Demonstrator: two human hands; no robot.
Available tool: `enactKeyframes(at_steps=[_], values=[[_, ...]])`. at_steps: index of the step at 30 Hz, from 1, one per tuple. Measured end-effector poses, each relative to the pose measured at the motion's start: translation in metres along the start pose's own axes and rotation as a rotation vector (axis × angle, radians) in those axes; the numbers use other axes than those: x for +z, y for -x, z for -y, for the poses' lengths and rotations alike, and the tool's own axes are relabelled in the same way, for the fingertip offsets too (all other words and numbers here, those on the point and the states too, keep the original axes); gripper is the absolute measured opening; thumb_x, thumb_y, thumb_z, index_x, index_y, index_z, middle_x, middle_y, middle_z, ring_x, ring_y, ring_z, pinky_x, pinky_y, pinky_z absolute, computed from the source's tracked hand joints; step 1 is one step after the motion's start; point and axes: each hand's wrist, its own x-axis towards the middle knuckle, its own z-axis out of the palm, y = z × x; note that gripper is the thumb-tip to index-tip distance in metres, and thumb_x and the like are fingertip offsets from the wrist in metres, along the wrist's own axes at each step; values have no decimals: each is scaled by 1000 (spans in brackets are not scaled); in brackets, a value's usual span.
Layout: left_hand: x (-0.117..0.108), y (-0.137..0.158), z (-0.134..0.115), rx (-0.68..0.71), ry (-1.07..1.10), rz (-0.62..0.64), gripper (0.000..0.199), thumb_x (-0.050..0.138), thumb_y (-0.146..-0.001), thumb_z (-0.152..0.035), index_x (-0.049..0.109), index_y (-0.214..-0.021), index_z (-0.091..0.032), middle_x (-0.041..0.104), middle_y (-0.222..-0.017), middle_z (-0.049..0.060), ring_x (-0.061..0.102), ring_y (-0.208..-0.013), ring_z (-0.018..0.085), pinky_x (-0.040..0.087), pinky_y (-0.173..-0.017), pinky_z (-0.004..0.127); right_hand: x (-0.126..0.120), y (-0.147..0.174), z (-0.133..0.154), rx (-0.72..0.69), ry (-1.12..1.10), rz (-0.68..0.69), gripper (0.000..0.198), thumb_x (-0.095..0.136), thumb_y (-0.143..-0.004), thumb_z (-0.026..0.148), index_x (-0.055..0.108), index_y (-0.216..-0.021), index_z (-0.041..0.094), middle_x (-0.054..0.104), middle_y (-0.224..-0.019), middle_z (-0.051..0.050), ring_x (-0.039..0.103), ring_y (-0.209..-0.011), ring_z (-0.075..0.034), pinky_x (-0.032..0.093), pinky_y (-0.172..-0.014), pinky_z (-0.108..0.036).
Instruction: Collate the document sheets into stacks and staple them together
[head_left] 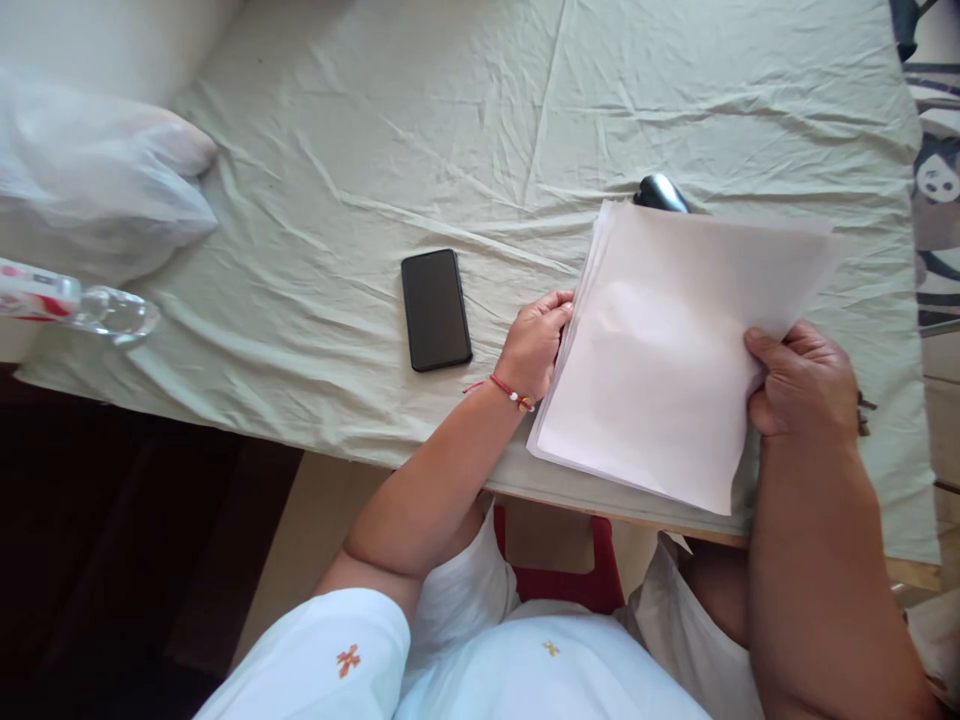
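A loose stack of white paper sheets (660,340) is held between my two hands over the near edge of the table. My left hand (534,345) grips the stack's left edge, its fingers partly behind the sheets. On the opposite side, my right hand (806,385) pinches the right edge with the thumb lying on top. The sheets are slightly fanned, and their surface looks blank. A dark, glossy object (661,193) pokes out behind the top edge of the paper, mostly hidden. Left of my left hand lies a black smartphone (436,310), screen dark.
A wrinkled pale green cloth (360,170) covers the table. At the left are a clear plastic bottle (112,312) on its side and a white plastic bag (97,190). Small dark items, perhaps keys (865,412), lie beside my right wrist. A red stool (562,585) shows below.
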Motion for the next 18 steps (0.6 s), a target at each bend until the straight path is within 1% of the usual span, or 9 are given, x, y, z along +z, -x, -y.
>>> enactKeyframes(at_steps=[5,8,12,15,18], values=[[1,0,0,-16,-5,-25,19,49,-92,-11,67,-97,-15,70,-80,2,65,-71,13,47,-66,23,3,1,1,6,18,-8,29,77,-50,16,76,-78,21,77,-79,1,71,-73,-19,63,-77,-40],[1,0,0,-14,-6,-30,18,49,-92,-11,67,-96,-15,69,-78,2,66,-72,14,47,-66,23,5,2,0,16,16,-18,30,78,-49,16,76,-79,20,77,-77,1,69,-68,-18,63,-77,-39],[3,2,-2,-11,11,-32,15,50,-91,-11,64,-92,-15,67,-72,0,60,-63,12,47,-65,23,4,2,-1,14,11,-24,27,78,-49,16,75,-75,21,76,-75,2,68,-65,-16,63,-76,-37],[4,3,-3,-16,36,-39,14,49,-92,-9,62,-89,-15,63,-66,-2,54,-55,10,46,-63,23,3,3,-3,12,13,-17,29,78,-51,16,77,-80,20,77,-78,1,68,-67,-16,62,-74,-36],[5,2,-4,-17,37,-50,13,50,-91,-9,61,-89,-15,61,-65,-2,53,-54,10,47,-63,23,4,3,-4,9,26,-20,28,77,-52,16,76,-79,21,77,-79,1,69,-67,-17,62,-69,-35]])
